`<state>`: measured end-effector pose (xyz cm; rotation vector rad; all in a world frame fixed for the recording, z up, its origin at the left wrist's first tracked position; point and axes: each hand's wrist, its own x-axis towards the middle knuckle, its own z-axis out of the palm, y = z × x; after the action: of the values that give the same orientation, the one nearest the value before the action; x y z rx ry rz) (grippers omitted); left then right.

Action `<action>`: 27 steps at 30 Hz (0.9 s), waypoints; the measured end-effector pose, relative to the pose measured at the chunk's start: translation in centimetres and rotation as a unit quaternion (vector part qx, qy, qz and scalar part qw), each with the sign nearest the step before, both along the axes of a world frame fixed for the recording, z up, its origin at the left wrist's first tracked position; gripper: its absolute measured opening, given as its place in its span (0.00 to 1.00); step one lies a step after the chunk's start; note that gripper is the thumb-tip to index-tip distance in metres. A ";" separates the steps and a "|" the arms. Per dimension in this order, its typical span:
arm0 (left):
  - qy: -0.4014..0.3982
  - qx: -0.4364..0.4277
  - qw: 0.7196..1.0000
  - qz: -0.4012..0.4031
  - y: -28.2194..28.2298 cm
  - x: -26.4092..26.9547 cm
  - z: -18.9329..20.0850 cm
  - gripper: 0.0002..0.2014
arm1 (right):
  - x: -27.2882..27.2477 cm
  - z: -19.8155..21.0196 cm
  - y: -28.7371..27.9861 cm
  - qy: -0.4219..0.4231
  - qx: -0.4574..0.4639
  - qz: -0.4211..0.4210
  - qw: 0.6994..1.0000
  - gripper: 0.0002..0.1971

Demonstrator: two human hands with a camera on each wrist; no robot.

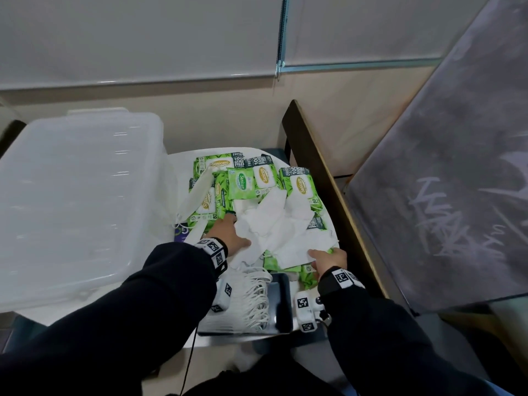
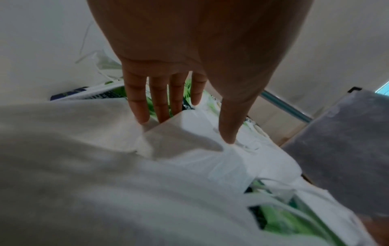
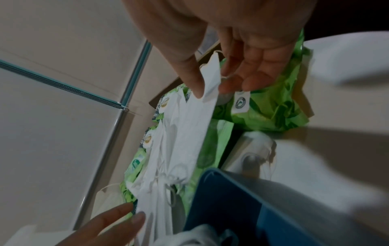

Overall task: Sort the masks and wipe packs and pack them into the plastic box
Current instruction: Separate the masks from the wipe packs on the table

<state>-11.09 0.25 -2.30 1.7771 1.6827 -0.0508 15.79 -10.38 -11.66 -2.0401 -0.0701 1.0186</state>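
Right wrist view shows the right hand (image 3: 221, 69) pinching one mask (image 3: 189, 129) while the left hand (image 1: 228, 235) lies spread on the heap over wipe packs (image 1: 243, 184), beside the plastic box (image 1: 71, 201); tangled loops may drag neighbours along.

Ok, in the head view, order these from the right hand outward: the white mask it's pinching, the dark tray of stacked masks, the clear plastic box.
From the right hand:
1. White mask, pinched at its edge, right of the pile.
2. Dark tray, just behind and left of the wrist.
3. Clear plastic box, far left.
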 end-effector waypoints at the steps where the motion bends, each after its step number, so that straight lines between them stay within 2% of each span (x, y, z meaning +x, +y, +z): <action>1: 0.021 -0.006 1.000 -0.009 0.2 0.3 -0.2 0.46 | -0.1 0.9 0.0 0.010 0.007 -0.004 1.000 0.44; 3: 0.052 -0.010 0.998 -0.024 0.4 0.2 -0.5 0.49 | -0.8 3.7 -0.2 0.034 0.026 -0.007 0.999 0.33; 6: 0.038 0.020 0.999 0.022 1.7 -0.7 -0.3 0.51 | -0.4 6.7 0.9 0.081 0.044 0.029 0.995 0.17; 8: 0.028 0.040 0.998 0.050 2.7 -1.8 1.0 0.44 | 0.1 8.2 2.0 0.112 0.068 0.053 0.990 0.06; 10: 0.004 0.045 0.996 0.081 3.2 -2.8 3.0 0.24 | 0.3 9.4 3.3 0.144 0.090 0.075 0.983 0.04; 11: -0.027 0.049 0.993 0.107 3.3 -3.0 3.9 0.14 | 0.2 10.3 4.0 0.168 0.105 0.086 0.976 0.03; 12: -0.070 0.054 0.987 0.137 3.2 -3.0 4.6 0.09 | 0.1 10.8 4.7 0.196 0.113 0.102 0.969 0.09; 15: -0.234 0.065 0.940 0.238 2.4 -2.2 6.7 0.08 | -0.6 11.9 6.6 0.236 0.133 0.132 0.954 0.23; 16: -0.286 0.065 0.920 0.260 1.9 -1.6 7.3 0.08 | -0.9 12.0 7.1 0.243 0.137 0.157 0.947 0.24; 18: -0.372 0.042 0.884 0.282 0.8 -0.2 8.2 0.04 | -1.3 12.4 8.0 0.253 0.143 0.224 0.930 0.18; 21: -0.419 0.029 0.867 0.270 -0.6 1.9 8.3 0.06 | -1.5 13.1 9.0 0.245 0.149 0.274 0.918 0.13; 24: -0.420 0.088 0.864 0.264 -1.7 2.6 8.2 0.11 | -1.3 13.4 9.7 0.259 0.152 0.282 0.911 0.13; 27: -0.422 0.139 0.871 0.211 -2.6 2.8 9.0 0.13 | -1.0 13.6 10.1 0.258 0.145 0.286 0.911 0.12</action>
<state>-8.24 -2.34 6.67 1.2536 1.3823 1.0569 14.80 -0.28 1.96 -1.4434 -0.5322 1.7669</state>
